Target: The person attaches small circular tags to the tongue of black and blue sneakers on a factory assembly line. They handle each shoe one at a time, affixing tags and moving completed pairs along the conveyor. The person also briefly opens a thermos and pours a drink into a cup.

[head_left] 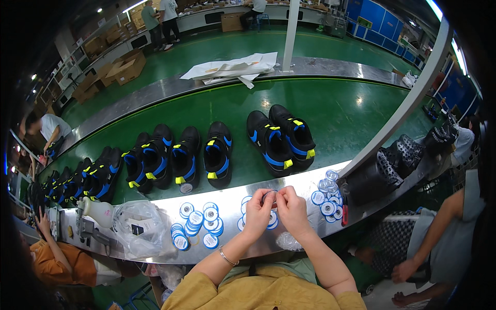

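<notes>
Hands, left (257, 211) and right (291, 208), pinch (fingers meeting) a small ring (269, 195).

Both forearms coming up from lower edge, elbows bent, converging at centre. Left hand (258, 211) curling, fingers (264, 197) pinching at the tips, bracelet circling the wrist, sleeve covering upper arm. Right hand (291, 209) mirroring it, thumb and forefinger pressing tog. just beside the left's, knuckles facing up. Hands touching at fingertips, wrists staying slightly apart.
</notes>
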